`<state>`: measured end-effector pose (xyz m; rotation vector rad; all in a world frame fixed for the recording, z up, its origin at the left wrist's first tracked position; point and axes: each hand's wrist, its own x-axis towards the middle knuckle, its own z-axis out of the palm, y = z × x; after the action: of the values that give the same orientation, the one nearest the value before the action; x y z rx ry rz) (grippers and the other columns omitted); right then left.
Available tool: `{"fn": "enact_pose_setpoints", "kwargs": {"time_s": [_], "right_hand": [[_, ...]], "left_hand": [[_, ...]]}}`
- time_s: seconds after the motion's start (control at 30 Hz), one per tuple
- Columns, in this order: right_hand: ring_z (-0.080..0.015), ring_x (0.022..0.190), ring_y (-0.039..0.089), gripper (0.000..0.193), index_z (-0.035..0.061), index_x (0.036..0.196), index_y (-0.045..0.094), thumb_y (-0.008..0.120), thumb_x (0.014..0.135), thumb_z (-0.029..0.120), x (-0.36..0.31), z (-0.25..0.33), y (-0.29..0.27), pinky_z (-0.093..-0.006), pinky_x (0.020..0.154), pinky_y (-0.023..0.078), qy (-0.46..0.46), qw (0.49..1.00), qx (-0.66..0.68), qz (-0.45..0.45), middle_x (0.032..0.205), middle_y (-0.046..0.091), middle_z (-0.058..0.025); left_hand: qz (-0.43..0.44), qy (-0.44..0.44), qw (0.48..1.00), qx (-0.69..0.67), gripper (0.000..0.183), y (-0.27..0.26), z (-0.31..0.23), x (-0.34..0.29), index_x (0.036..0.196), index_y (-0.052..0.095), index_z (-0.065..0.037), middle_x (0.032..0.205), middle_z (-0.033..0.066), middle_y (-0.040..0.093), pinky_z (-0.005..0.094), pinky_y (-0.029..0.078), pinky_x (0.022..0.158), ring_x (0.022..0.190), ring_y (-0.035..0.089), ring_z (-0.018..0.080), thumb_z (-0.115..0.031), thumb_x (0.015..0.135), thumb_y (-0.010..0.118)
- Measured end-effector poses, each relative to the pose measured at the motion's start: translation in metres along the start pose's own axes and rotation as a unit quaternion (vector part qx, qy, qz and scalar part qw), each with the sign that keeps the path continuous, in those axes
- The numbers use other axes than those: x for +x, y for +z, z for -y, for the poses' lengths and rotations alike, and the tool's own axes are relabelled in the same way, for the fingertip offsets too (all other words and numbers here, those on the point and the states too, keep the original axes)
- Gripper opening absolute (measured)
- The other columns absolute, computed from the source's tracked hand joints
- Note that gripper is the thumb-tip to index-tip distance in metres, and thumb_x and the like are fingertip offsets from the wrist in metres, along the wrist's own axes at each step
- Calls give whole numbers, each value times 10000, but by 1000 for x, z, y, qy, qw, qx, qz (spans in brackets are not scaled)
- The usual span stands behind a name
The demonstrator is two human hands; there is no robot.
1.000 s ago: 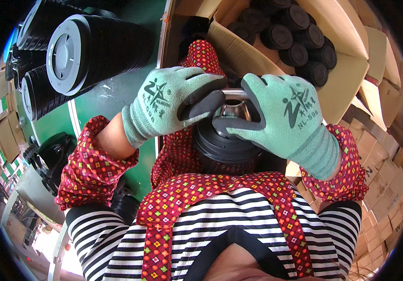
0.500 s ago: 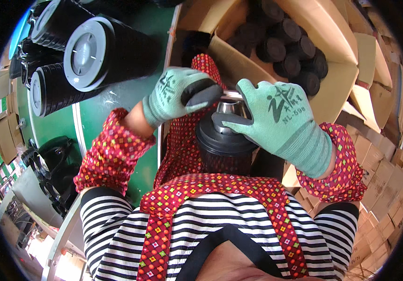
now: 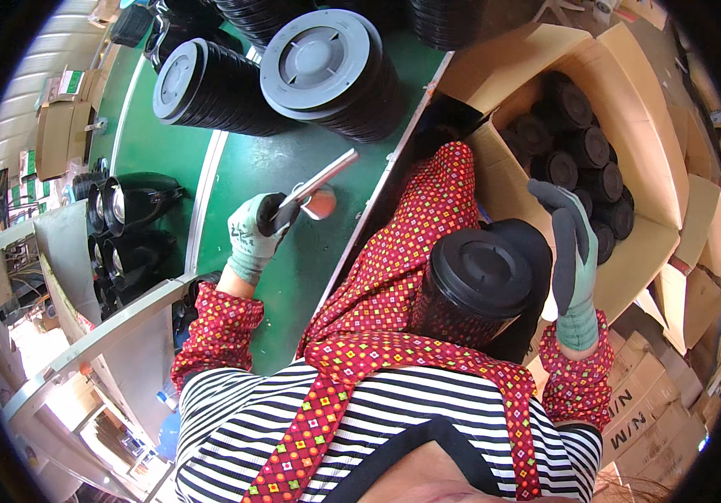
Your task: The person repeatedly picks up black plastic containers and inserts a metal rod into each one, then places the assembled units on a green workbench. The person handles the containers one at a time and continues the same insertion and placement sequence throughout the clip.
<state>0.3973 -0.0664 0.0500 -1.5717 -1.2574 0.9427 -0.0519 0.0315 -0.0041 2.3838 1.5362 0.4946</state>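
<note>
Partly out of sight, metal tool (image 3: 324, 177) in left fingers (image 3: 272, 211).

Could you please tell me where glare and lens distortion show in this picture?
In the head view, glare whitens the lower left; the box's outer edges bow toward the dark rim; light glints on the tool in the left hand.

This looks like a factory workshop: stacked black parts (image 3: 373, 101) sit on a green worktable (image 3: 310, 260) at left; an open carton (image 3: 650, 109) and more cardboard (image 3: 650, 402) stand right.
</note>
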Motion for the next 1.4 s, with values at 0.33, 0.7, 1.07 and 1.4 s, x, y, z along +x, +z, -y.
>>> {"fn": "enact_pose_setpoints", "kwargs": {"time_s": [0.33,0.7,1.07,1.4], "right_hand": [[-274,1346,575,498,-39,1490,514,447,1079,234,-44,-50,-52,-406,1193,399,-46,974,-150,-161,1453,603,-169],[-272,1370,570,517,-38,1560,416,456,1062,95,-38,-31,37,-406,1177,441,26,977,203,-60,1514,551,-205],[-360,1358,571,707,16,1419,611,785,867,422,-15,-16,19,-422,1146,426,-85,983,18,162,1466,588,-222],[-345,1304,610,713,70,1356,708,902,735,360,45,12,-7,-451,1132,443,-51,964,81,249,1388,643,-210]], "left_hand": [[-183,88,967,-155,657,-18,-59,1,1538,425,53,1545,228,484,500,344,1219,1446,459,372,-302,1018,614],[-17,15,654,-757,725,124,-184,40,1662,244,-79,1674,127,357,485,179,1274,1552,330,278,-526,1102,352],[176,-193,601,-755,718,97,-213,53,1612,369,-44,1580,162,493,434,394,1212,1407,523,281,-565,1120,318],[188,-186,602,-753,699,89,-204,56,1652,278,-73,1650,150,375,434,354,1234,1497,403,294,-517,1119,361]]}}
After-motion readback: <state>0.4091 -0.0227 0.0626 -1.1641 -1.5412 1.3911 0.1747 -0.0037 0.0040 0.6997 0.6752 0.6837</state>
